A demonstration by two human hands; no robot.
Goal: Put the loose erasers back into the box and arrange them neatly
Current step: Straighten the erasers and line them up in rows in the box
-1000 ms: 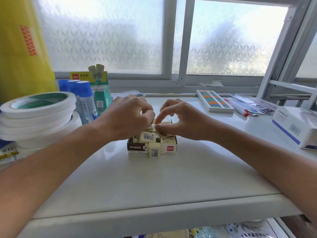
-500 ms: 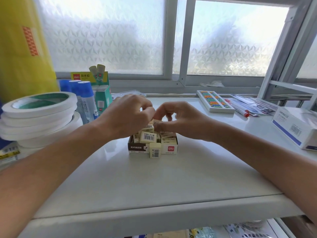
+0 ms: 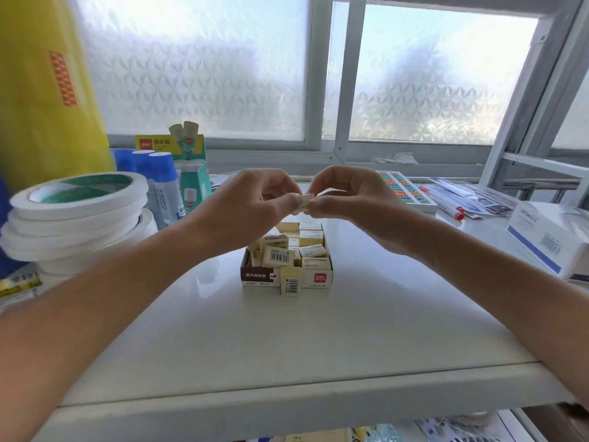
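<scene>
Eraser pinched betw. both hands' fingers, left hand & right hand; I see box directly below.

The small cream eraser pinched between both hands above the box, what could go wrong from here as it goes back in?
1. The small cream eraser is held only at the fingers of the left hand and right hand; it might slip and fall.
2. The open cardboard eraser box is heaped with tilted erasers, so pressing one in could push others out.
3. The barcoded cream eraser standing against the box front might topple if the box is nudged.
</scene>
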